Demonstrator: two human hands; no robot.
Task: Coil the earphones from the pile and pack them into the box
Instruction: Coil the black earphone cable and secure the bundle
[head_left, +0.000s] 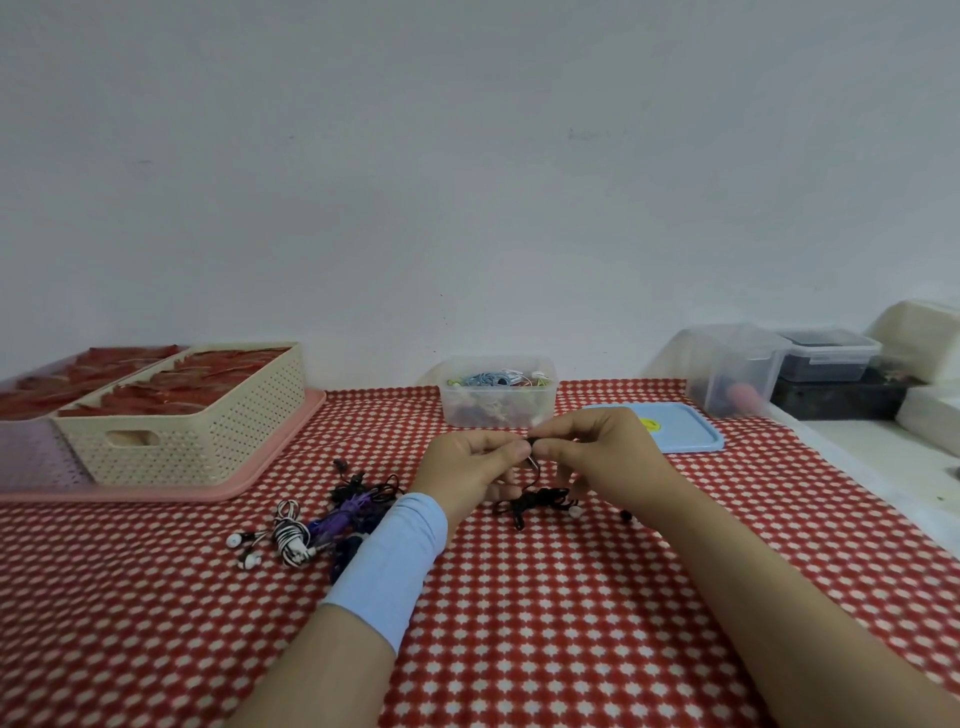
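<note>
Left hand (467, 467) and right hand (597, 452) meet fingertip to fingertip, both pinching one short dark end of the black earphones (540, 501), prob the plug; too small to tell which way it points. The cord drops straight down from the pinch to a loose tangle on the cloth below the hands. The box (498, 410) is just beyond the knuckles, lid off, approx equal reach for both. The pile (332, 519) lies outside the left wrist.

Two hands meet above a red-and-white checked table (519, 623). The left hand (470, 467) and right hand (597, 457) pinch a black earphone cable (537, 499) between them. A tangled earphone pile (322, 519) lies left; a clear box (498, 397) stands behind.
</note>
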